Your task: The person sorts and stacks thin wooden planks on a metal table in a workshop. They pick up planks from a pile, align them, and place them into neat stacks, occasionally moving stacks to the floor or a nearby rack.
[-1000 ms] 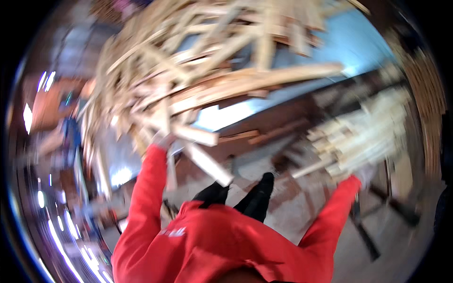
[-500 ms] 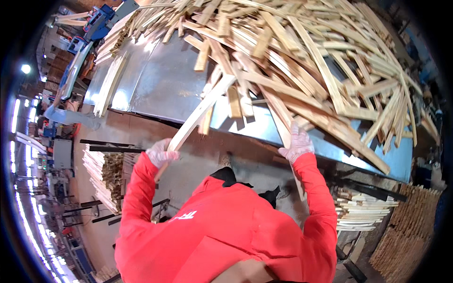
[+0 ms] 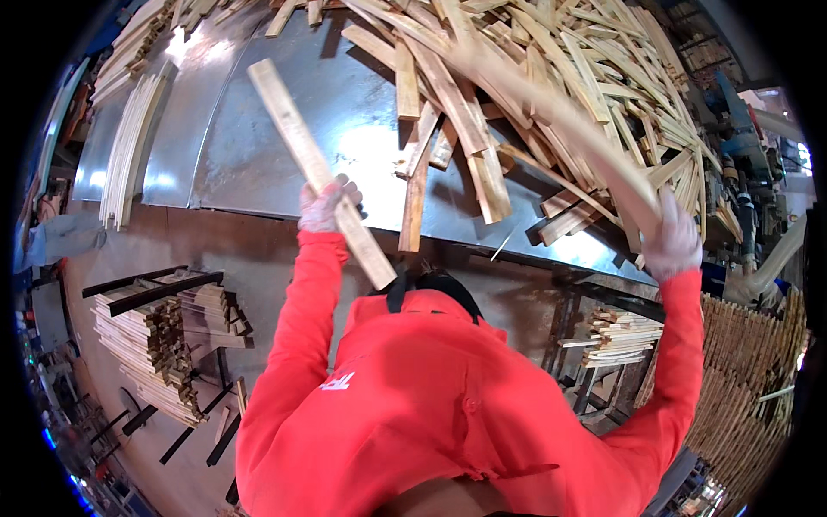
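My left hand [image 3: 319, 209], in a pale work glove, is closed around the middle of a flat wooden strip [image 3: 293, 129]. The strip slants from upper left to lower right, its upper part above the metal table [image 3: 258, 129] and its lower end over my front. Far to the right, my gloved right hand [image 3: 674, 243] grips the near end of a long wooden board [image 3: 594, 142]. Motion blurs this board, which reaches up and left across the pile of loose wooden strips [image 3: 637, 86]. My right fingers are partly smeared.
A neat row of strips [image 3: 133, 142] lies at the table's left. Stacked strips rest on a black-barred rack [image 3: 159, 345] at lower left; another stack [image 3: 622, 338] stands below the table at right. A tall bank of stacked wood [image 3: 741, 379] and machinery [image 3: 741, 189] are far right.
The view has shifted. My left hand's strip has swung from leaning right to leaning left, away from the pile. My right hand has moved far right and now holds a long board out over the pile.
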`<control>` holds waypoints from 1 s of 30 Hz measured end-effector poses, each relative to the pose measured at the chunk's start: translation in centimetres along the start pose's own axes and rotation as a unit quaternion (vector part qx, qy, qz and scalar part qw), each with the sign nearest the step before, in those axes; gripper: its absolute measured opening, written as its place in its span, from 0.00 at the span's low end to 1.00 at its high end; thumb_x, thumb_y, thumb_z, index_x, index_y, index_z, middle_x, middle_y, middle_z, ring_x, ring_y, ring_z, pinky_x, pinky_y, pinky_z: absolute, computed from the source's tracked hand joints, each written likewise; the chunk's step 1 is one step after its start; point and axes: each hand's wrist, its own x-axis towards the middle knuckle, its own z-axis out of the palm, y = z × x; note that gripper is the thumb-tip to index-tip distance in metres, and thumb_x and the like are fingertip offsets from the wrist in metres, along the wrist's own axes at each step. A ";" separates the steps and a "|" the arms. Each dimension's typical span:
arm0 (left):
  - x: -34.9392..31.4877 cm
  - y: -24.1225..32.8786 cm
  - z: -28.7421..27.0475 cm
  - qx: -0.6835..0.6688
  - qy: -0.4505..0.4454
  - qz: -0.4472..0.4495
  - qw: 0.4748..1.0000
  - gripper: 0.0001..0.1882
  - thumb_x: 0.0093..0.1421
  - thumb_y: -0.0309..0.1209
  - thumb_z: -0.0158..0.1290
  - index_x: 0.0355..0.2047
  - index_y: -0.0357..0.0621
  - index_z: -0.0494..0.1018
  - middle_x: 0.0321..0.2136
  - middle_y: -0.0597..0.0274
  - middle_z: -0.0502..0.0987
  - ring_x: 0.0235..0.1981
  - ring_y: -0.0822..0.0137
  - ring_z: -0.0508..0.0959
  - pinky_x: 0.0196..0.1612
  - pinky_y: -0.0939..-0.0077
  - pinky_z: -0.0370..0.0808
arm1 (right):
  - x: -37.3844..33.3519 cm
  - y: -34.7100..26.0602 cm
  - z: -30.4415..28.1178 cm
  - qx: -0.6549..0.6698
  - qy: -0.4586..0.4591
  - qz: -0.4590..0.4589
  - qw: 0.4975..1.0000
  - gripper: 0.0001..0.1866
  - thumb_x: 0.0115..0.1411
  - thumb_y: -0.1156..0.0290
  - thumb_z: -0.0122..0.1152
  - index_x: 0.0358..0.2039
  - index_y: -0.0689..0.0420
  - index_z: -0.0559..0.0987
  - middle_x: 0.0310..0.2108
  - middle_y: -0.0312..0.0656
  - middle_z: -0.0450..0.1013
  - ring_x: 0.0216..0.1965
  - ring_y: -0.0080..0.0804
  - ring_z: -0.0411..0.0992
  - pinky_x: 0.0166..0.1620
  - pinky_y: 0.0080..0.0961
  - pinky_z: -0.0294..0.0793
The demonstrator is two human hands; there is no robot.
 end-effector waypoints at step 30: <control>2.4 2.8 -2.7 -0.218 -0.072 -0.258 0.938 0.36 0.58 0.60 0.53 0.47 0.35 0.71 0.29 0.59 0.76 0.26 0.67 0.76 0.24 0.73 0.76 | 14.0 -39.5 12.9 0.850 -0.321 0.048 0.415 0.19 0.63 0.62 0.57 0.51 0.59 0.73 0.35 0.43 0.75 0.33 0.30 0.75 0.34 0.28 0.80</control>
